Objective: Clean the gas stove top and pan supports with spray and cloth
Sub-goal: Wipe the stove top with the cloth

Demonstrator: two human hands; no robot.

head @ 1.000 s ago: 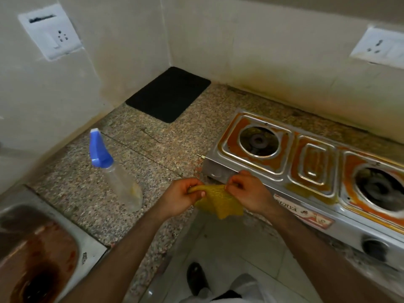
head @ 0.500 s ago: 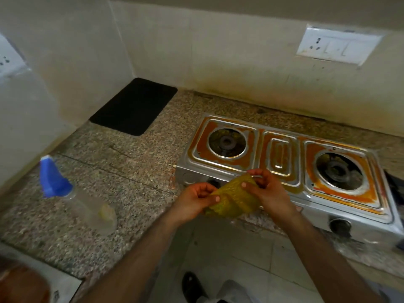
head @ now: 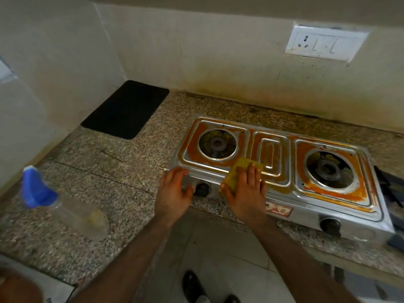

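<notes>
While my right hand lies flat with fingers straight on the yellow cloth, pressing it onto the front edge of the stove top between the two burners, my left hand rests open on the front left corner of the stove, gripping nothing, just steadying the body. To do this wipe well, I judge I should keep the palm weight even over the cloth, work in short overlapping strokes along the pressed grooves in the middle panel, and keep bracing that corner, since a light steel stove could slide on the desk. The orange residue looks baked on around both burner wells, so I expect it needs soaking with spray and a fresh fold of cloth once this face loads up.

The cloth looks coarse and nubbly, folded into a thick pad. The stove is thin stainless steel, shiny where clean, with raised rectangular ribs and round openings; the left burner and right burner sit bare, with no pan supports on them. Two black knobs sit on the front face. The spray bottle, clear plastic with a blue trigger head, lies well apart to my left on the speckled granite desk, and a matte black mat lies in the corner
</notes>
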